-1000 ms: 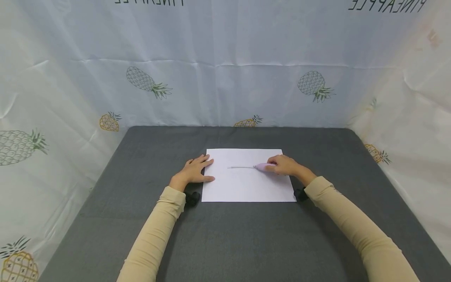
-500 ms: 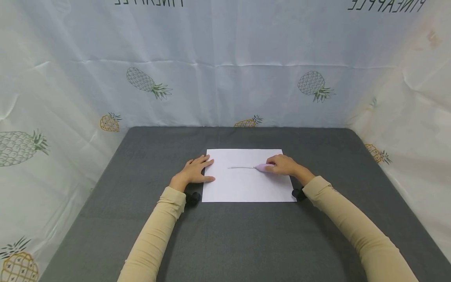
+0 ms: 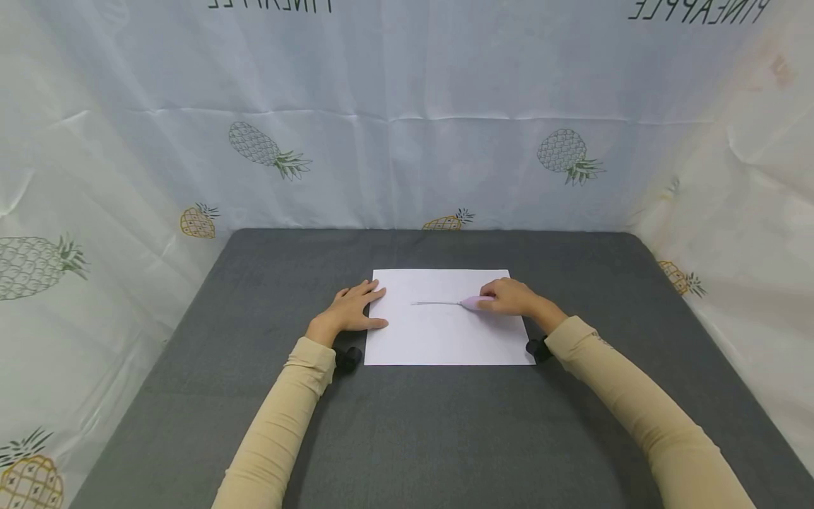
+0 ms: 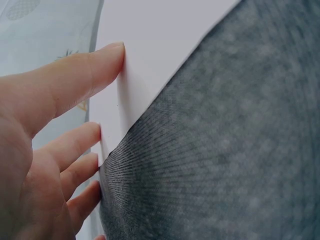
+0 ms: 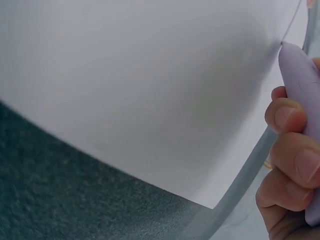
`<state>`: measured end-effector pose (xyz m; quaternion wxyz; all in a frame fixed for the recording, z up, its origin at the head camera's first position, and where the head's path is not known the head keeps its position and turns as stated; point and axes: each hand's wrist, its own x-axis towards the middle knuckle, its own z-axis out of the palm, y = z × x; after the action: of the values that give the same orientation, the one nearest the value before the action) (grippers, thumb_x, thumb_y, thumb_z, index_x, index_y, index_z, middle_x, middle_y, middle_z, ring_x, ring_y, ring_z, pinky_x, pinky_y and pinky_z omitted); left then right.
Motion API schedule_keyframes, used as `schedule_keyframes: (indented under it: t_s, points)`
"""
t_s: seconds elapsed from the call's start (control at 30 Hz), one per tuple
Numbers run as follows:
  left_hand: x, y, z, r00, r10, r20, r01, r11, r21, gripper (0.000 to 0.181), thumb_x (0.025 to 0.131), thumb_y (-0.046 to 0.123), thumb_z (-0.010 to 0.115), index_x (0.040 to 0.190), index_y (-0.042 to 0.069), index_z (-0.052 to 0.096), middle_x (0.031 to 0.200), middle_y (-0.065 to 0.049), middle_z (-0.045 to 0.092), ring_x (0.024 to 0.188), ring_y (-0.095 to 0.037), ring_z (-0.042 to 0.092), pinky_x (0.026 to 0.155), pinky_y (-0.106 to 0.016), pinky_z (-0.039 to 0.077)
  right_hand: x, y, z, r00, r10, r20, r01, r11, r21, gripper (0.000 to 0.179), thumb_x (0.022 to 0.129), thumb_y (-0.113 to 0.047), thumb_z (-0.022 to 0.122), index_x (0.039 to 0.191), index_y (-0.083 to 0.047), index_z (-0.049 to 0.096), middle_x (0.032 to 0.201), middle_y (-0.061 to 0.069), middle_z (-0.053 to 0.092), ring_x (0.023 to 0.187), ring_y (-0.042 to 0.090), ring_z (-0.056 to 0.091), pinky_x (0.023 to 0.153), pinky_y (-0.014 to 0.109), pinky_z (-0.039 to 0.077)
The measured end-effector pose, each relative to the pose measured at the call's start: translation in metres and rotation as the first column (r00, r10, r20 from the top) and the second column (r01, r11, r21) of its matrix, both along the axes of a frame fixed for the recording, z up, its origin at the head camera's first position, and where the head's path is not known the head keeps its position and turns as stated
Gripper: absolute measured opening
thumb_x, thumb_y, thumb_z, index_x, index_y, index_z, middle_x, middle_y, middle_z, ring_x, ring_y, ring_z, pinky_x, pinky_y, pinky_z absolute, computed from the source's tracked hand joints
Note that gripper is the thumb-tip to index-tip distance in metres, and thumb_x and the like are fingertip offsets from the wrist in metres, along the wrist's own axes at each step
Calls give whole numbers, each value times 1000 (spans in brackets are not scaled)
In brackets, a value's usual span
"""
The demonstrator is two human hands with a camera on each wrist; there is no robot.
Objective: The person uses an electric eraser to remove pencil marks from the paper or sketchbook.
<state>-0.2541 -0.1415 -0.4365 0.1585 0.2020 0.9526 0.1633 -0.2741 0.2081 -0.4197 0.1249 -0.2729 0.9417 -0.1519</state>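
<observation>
A white sheet of paper (image 3: pixel 445 339) lies flat on the dark grey tabletop. My left hand (image 3: pixel 346 309) rests at its left edge with fingers spread, thumb and fingertips over the margin; the left wrist view shows the thumb (image 4: pixel 95 67) reaching farthest onto the sheet. My right hand (image 3: pixel 514 298) grips a thick lilac pen (image 3: pixel 473 302) over the right half of the paper. Its narrow tip points left and meets the right end of a thin, dark, roughly level line (image 3: pixel 432 302). In the right wrist view, curled fingers (image 5: pixel 300 160) wrap the pen's barrel (image 5: pixel 300 75).
The grey cloth-covered table (image 3: pixel 407 431) extends around the paper on all sides. A pale curtain (image 3: pixel 407 162) printed with pineapples hangs behind it and along both sides. Small black devices (image 3: pixel 347 359) sit at both wrists, close to the paper's lower corners.
My right hand and wrist have shifted very slightly left, while the pen's tip stays at the line's right end. The left hand and the paper hold their places.
</observation>
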Motion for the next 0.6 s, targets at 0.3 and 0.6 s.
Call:
schedule_keyframes:
  t_s: [0.3, 0.6]
  points:
    - [0, -1, 0, 1000, -6, 1, 6, 1000, 3, 77, 91, 46, 61, 152, 12, 29, 163, -14, 20, 152, -35, 15, 121, -61, 12, 1, -2, 2, 1000, -13, -9, 13, 1000, 6, 27, 91, -28, 59, 92, -4, 71, 80, 6, 65, 72, 14, 49, 64, 25, 37]
    - [1, -1, 1, 1000, -8, 6, 8, 1000, 9, 77, 90, 45, 61, 152, 12, 30, 163, -14, 20, 152, -35, 16, 121, -61, 12, 0, -4, 0, 1000, -6, -15, 6, 1000, 2, 28, 91, -28, 59, 93, -3, 71, 78, 6, 65, 71, 14, 49, 63, 24, 36]
